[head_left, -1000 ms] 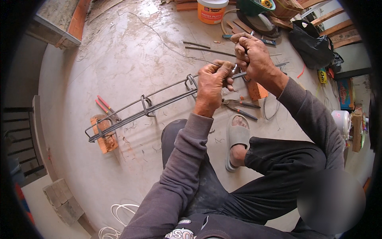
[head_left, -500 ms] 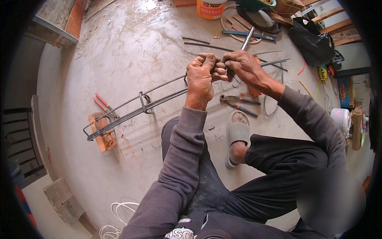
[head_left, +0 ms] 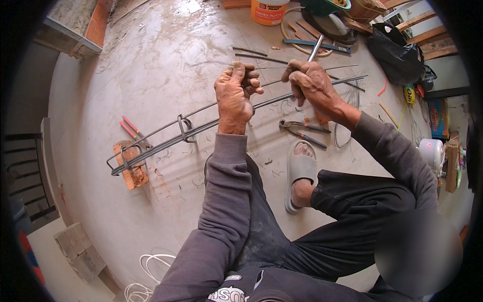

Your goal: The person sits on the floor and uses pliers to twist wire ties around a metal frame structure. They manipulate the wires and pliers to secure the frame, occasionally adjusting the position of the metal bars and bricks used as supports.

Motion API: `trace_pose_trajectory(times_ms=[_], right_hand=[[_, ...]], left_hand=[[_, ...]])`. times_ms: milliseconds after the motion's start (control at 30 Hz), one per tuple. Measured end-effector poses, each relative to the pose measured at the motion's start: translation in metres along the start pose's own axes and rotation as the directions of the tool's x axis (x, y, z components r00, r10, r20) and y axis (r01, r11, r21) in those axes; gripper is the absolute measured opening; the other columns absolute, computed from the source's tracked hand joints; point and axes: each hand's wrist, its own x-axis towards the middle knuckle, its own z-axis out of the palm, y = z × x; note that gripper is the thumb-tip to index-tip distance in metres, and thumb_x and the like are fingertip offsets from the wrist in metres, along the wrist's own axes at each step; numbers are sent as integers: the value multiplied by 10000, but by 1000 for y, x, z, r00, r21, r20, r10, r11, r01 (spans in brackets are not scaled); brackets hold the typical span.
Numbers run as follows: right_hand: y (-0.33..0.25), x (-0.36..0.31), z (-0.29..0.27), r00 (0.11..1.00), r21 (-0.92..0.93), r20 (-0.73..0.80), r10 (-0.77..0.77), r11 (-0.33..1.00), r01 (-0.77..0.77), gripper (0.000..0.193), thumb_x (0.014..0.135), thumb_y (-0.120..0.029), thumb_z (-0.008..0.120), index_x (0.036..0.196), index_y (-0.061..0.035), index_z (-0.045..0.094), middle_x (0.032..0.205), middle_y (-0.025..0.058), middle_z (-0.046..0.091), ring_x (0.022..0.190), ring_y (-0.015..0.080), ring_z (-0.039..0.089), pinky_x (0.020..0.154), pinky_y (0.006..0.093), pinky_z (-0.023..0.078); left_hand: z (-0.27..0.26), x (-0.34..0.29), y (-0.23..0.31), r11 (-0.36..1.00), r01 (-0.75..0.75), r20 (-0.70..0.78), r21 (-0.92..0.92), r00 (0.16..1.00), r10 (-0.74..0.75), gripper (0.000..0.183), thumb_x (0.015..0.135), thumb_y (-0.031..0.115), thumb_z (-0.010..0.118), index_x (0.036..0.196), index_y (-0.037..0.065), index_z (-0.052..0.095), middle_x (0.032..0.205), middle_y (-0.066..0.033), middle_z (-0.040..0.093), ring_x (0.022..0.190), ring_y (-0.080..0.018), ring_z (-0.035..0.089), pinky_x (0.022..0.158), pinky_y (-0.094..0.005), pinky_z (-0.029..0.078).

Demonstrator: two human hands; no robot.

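My left hand [head_left: 235, 93] is raised over the rebar frame [head_left: 204, 124], thumb and forefinger pinching thin wire [head_left: 209, 63] whose loose ends stick out to the left. To its right, my right hand [head_left: 313, 85] is wrapped round a silver metal rod [head_left: 316, 48] that points up and away. The frame is made of long dark bars with bent square stirrups [head_left: 186, 129]. Its left end rests on an orange brick [head_left: 132, 173]; another brick [head_left: 323, 118] shows partly below my right wrist. End-cutting pincers [head_left: 304, 132] lie on the floor near my sandalled foot.
Red-handled pliers [head_left: 132, 128] lie by the left brick. Beyond my hands are loose bars [head_left: 261, 57], an orange-and-white bucket [head_left: 268, 12], and a blue flat strip [head_left: 317, 46]. A black plastic bag [head_left: 395, 55] sits at the far right. A wire coil [head_left: 343, 136] lies beside the pincers.
My hands, together half a second ago, are now apart. The left has moved left with the wire, now visible in its pinch; the right has shifted slightly right, keeping the rod.
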Motion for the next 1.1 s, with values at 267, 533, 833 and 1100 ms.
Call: trace_pose_trajectory(times_ms=[267, 533, 833, 1100], right_hand=[[-10, 21, -2, 933, 736, -242, 266, 677, -2, 261, 1032, -128, 360, 1124, 41, 536, 1059, 219, 684, 879, 269, 721, 787, 368, 630], [-3, 18, -34, 978, 610, -80, 191, 785, -103, 212, 982, -91, 398, 1056, 10, 569, 687, 3, 536, 509, 89, 494, 535, 279, 543], [15, 18, -15, 978, -453, 28, -207, 869, 198, 227, 846, -108, 454, 871, 12, 645, 677, 119, 660, 638, 166, 679, 552, 324, 519], [0, 0, 3, 984, 106, 123, 128, 984, -142, 240, 879, -185, 518, 877, 36, 612, 611, 6, 488, 456, 88, 477, 398, 260, 378]], left_hand=[[34, -16, -31, 994, 96, 184, 50, 977, -104, 272, 964, 256, 637, 1019, -8, 670, 803, -81, 674, 608, -100, 614, 519, -251, 522], [28, -13, -30, 955, 260, 216, -145, 950, -226, 239, 988, 210, 597, 1018, -24, 635, 815, -82, 640, 633, -99, 582, 526, -240, 509], [8, -3, -26, 996, 77, 34, -49, 997, -75, 305, 1018, 266, 535, 1019, -33, 595, 841, -132, 647, 688, -144, 628, 581, -284, 576], [0, -1, -22, 985, 94, 69, -147, 994, -84, 258, 993, 247, 584, 1008, -9, 609, 855, -111, 652, 705, -142, 640, 610, -297, 592]])
